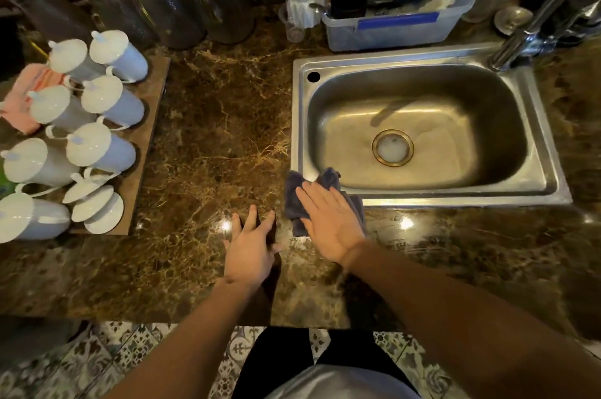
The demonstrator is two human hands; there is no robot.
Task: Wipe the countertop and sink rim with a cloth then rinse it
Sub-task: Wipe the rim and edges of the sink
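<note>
Pressing one crumpled grey cloth [294,200] flat-fingered at the steel sink's [390,200] near-left rim corner, right hand [328,223] works beside splayed, empty left hand [252,249] on the brown marble countertop [211,125].

Open countertop [224,112] runs btwn the board of white lidded mugs [97,144] at left and the sink rim [297,125] at right. Rear blocked by glass bottles [182,1], plastic tub [396,8]. Faucet [536,14] overhangs the basin's far right corner.

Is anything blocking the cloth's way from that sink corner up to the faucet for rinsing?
Nothing visible. The right hand presses the grey cloth flat on the near-left corner of the sink rim. The basin between it and the faucet holds only the drain strainer.
</note>
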